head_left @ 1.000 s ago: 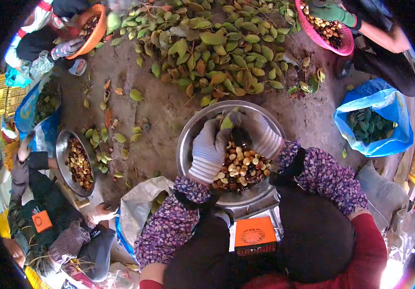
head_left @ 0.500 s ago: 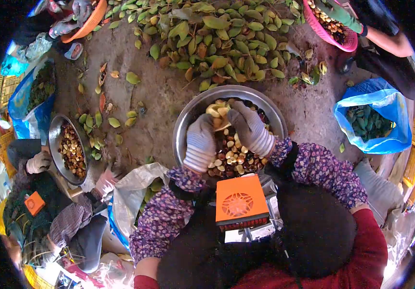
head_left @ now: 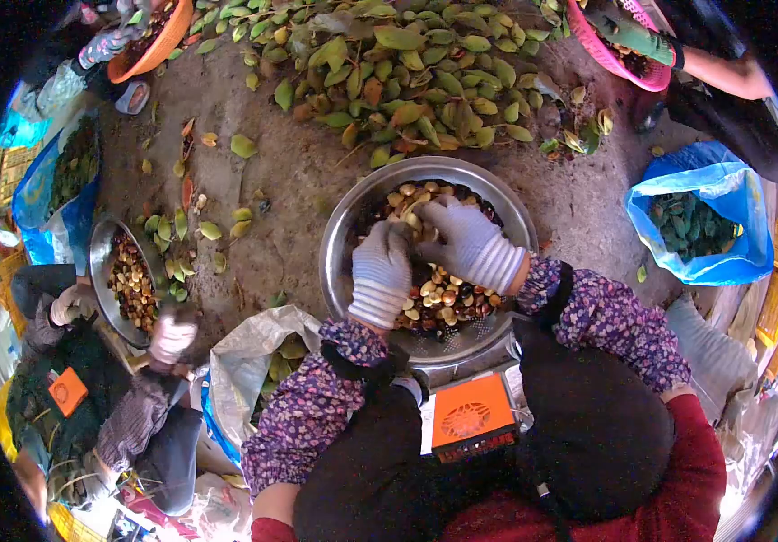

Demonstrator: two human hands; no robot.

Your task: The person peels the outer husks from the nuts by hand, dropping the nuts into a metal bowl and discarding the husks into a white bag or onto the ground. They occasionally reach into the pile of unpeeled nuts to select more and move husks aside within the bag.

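Observation:
A wide metal bowl [head_left: 335, 237] in front of me holds loose brown and pale seeds [head_left: 443, 296]. Over it, my gloved left hand [head_left: 381, 271] is closed around a pale piece of pod [head_left: 406, 217], partly hidden by the fingers. My gloved right hand [head_left: 475, 242] reaches in from the other side, its fingertips closed on the same piece. Both gloves are light grey-white with ribbed cuffs. Dark seeds or shells lie along the bowl's far inner wall.
Beyond the bowl lies a heap of green pods [head_left: 443, 86]. A blue sack [head_left: 754, 244] stands right; a whitish sack [head_left: 235, 361] is close left. At left a co-worker's gloved hand [head_left: 174, 336] is near another seed bowl [head_left: 100, 294]. Other people work at orange [head_left: 158, 50] and pink baskets [head_left: 601, 54].
The pale pod showed wide open between my hands; now less of it is visible and my right hand has turned. The orange-topped box by my lap has shifted lower. The left co-worker's hand has moved.

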